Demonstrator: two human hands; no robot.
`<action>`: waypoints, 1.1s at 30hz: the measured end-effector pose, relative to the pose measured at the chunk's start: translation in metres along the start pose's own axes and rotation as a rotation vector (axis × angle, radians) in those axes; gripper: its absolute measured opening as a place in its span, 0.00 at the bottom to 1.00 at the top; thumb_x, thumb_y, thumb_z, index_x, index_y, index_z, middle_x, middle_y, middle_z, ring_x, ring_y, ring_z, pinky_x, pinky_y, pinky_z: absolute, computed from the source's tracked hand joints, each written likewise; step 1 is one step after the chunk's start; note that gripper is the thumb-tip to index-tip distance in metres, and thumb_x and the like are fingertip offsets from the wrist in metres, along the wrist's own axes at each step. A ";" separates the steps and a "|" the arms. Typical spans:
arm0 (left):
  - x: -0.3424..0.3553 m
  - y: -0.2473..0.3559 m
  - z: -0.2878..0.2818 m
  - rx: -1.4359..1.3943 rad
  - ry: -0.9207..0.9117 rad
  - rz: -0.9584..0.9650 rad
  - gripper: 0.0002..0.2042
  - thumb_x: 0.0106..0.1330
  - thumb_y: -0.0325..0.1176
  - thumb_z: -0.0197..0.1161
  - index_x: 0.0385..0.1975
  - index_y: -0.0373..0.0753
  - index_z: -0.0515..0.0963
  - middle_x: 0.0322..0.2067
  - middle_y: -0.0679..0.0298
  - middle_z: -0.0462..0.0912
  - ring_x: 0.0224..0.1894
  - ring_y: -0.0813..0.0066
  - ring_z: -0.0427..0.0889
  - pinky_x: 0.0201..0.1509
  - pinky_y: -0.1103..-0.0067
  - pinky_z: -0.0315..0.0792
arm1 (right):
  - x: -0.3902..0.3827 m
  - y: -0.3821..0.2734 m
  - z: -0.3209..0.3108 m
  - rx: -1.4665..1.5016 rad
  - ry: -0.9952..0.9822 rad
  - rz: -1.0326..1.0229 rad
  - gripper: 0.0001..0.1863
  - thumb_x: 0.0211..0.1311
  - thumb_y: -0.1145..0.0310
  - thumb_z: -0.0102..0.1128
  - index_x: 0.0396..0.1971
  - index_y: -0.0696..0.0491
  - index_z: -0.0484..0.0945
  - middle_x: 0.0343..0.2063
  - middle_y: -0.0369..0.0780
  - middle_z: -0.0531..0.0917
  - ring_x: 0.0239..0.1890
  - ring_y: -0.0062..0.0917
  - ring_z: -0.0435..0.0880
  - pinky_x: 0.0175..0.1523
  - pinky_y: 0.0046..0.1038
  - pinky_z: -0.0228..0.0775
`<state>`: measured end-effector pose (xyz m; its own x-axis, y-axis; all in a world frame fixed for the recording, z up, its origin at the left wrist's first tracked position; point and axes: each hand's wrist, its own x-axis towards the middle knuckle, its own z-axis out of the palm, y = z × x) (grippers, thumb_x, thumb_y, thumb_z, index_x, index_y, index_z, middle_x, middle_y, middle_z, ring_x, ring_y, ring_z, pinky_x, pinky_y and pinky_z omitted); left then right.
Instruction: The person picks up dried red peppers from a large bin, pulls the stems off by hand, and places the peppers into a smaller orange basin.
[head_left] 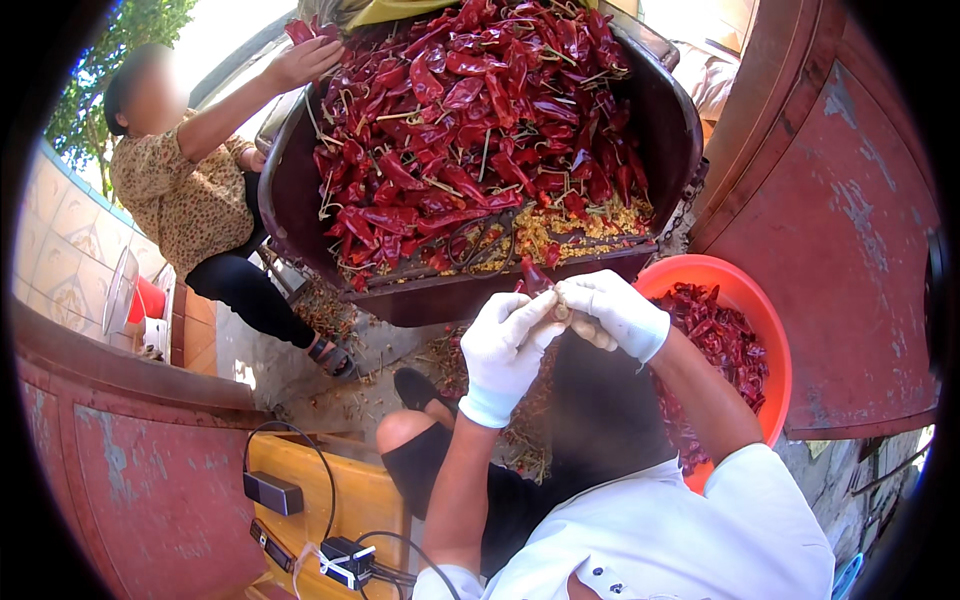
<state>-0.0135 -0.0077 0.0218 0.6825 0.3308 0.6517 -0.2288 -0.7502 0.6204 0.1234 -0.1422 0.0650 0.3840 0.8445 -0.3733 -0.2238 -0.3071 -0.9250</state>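
Observation:
Both my hands wear white gloves and meet in front of the cart's near edge. A dried red chili pepper [535, 276] pokes up between them. My left hand [508, 345] is closed round its lower part, fingertips pinched together. Against those fingertips, my right hand [612, 308] pinches at the pepper's lower end; the fingers hide the stem there. Just beyond lies a large heap of dried red chili peppers [450, 110], many with pale stems, in a dark red metal cart [430, 300]. Yellow seeds [560, 235] are scattered at the heap's near side.
An orange basin [775, 345] of red peppers stands right of my legs. At far left, a seated person [185, 180] reaches a hand into the heap. A wooden stool [345, 480] with cables and small black devices is at lower left. Worn red doors [830, 250] flank both sides.

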 end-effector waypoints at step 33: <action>-0.002 0.002 0.007 0.204 -0.072 -0.152 0.06 0.52 0.28 0.70 0.30 0.40 0.82 0.26 0.62 0.78 0.25 0.65 0.80 0.29 0.75 0.73 | -0.010 0.038 0.032 -0.873 0.557 -0.829 0.14 0.54 0.66 0.70 0.39 0.52 0.77 0.30 0.41 0.82 0.30 0.36 0.84 0.34 0.32 0.76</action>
<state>-0.0103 -0.0140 0.0182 0.7478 0.4124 0.5203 0.0198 -0.7972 0.6033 0.0826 -0.1483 0.0357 0.4874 0.6903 0.5347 0.8184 -0.1478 -0.5553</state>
